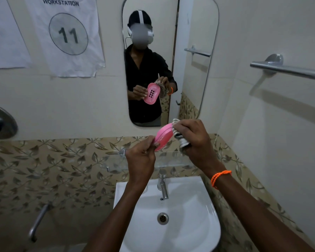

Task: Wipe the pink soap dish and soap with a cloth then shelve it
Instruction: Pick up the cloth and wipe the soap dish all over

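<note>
My left hand [141,159] grips the lower end of the pink soap dish [163,136], which is tilted on edge above the sink. My right hand [195,138] holds a bunched grey-white cloth [180,138] pressed against the dish's upper right side. The mirror [195,33] reflects the dish's slotted inside and the cloth at its rim. No soap is visible. A glass shelf [169,160] runs along the wall just under my hands.
A white washbasin [198,224] with a chrome tap [163,186] sits below. A towel bar [287,70] juts from the right wall. A shower mixer [0,122] and a spout [38,220] are on the left wall, with paper signs above.
</note>
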